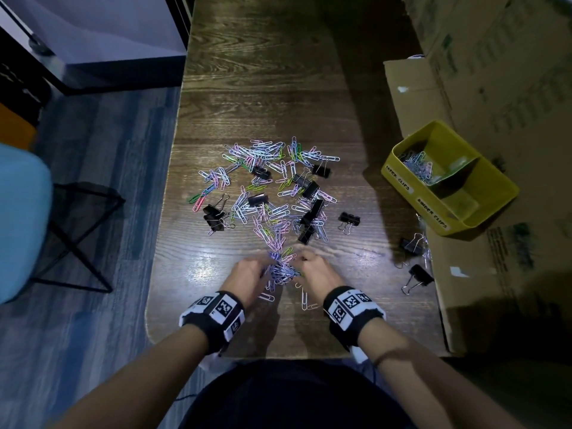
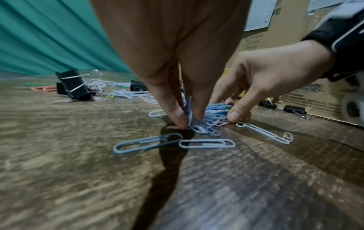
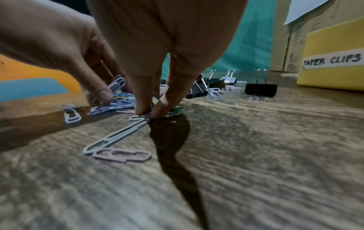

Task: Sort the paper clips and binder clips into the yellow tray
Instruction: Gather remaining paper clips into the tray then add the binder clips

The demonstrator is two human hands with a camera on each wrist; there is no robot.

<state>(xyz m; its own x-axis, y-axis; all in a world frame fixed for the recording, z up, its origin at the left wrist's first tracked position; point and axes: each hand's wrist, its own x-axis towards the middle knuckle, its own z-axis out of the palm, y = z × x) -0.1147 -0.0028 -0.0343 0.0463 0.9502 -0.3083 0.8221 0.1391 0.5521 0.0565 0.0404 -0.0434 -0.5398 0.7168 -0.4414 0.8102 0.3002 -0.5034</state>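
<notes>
A small heap of blue and lilac paper clips (image 1: pixel 281 270) lies near the table's front edge, and both hands work at it. My left hand (image 1: pixel 247 274) pinches a few clips upright between thumb and finger (image 2: pixel 188 123). My right hand (image 1: pixel 315 270) has thumb and fingertips pressed together on clips at the heap's right side (image 3: pixel 150 112). The main scatter of paper clips and black binder clips (image 1: pixel 272 187) lies farther back. The yellow tray (image 1: pixel 416 199) sits at the right on cardboard. Its "PAPER CLIPS" half holds paper clips (image 1: pixel 416 164); its "BINDER CLIPS" half looks empty.
Loose binder clips (image 1: pixel 349 219) (image 1: pixel 411 244) (image 1: pixel 419 275) lie between the pile and the tray. Single paper clips (image 1: pixel 305 300) rest by my wrists. Cardboard boxes (image 1: pixel 495 72) wall the right side. A blue chair (image 1: pixel 21 218) stands off the table's left edge.
</notes>
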